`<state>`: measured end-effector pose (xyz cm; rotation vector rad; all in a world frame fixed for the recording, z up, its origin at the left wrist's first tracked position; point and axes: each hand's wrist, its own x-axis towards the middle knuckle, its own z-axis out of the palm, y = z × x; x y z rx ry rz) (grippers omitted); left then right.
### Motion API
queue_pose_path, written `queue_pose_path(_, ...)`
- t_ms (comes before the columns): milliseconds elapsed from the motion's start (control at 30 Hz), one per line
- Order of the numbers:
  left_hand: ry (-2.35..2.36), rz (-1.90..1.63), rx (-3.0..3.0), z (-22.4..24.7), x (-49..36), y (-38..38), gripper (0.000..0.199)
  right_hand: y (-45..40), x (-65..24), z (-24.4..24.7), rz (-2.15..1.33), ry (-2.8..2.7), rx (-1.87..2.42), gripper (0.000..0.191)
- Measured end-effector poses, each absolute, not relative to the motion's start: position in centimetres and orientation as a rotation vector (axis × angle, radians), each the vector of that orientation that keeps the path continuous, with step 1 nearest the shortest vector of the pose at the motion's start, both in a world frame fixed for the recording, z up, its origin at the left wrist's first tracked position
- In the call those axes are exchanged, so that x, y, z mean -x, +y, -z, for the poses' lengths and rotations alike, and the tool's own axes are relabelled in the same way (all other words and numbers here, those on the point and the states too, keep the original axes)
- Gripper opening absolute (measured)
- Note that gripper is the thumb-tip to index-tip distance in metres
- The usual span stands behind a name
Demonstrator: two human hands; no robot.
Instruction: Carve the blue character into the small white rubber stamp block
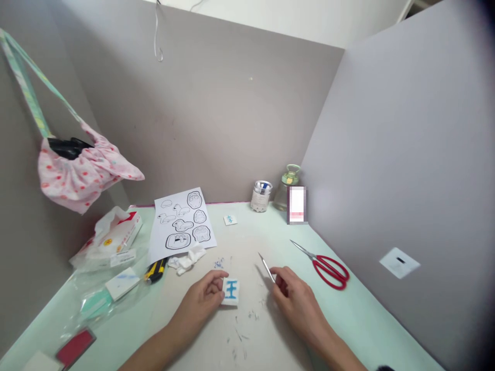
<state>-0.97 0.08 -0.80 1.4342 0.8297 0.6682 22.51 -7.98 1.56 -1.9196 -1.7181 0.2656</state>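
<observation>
Now pinching the blue-marked block, near centre, with the left hand, grasping a pointed tool in the right hand; could skid, given so slight an edge hold, and nick fingertips.

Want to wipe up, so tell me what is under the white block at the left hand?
What lies directly beneath the white block is hidden by the block itself; the left hand covers part of its edge. Around it shows the beige work surface, with dark specks.
</observation>
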Motion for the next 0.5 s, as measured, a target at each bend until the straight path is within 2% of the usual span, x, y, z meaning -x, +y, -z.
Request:
queue_pose_path(133,0.831,-0.665,-1.42,0.73,1.08,0.24,0.037,-7.51,-22.92,-1.66,-0.197,-1.666,1.866,0.017)
queue_pose_path(500,0.842,-0.609,-1.304,1.46,1.06,0.91,0.042,-7.03,-22.88,-1.36,-0.056,-1.742,1.728,0.014)
